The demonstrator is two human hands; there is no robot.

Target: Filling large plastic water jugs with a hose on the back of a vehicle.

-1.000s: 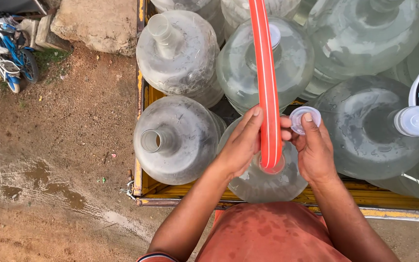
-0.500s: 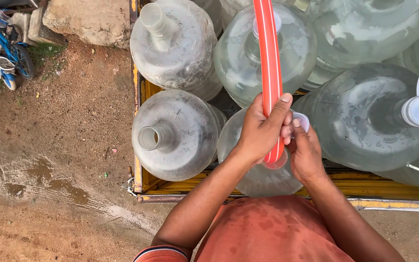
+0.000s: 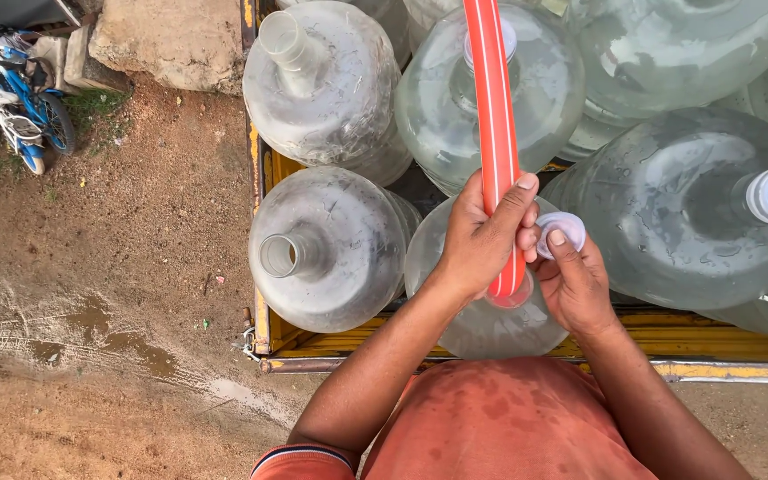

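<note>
Seen from above, a person in an orange shirt stands at the edge of a yellow cart bed packed with large clear water jugs. The left hand is wrapped around an orange hose, fingers closed tight about it, the hose end pointing down at the mouth of the nearest jug. The right hand pinches a small white cap between thumb and fingertips, just beside the hose.

A second ago the two hands sat side by side with the cap held apart from the hose; now the left hand has climbed higher on the hose and the cap is tucked close against it, right over the jug's neck. It looks as though filling is ending and capping is near.

An open jug stands to the left, a capped jug to the right. A blue bicycle lies on wet dirt.
</note>
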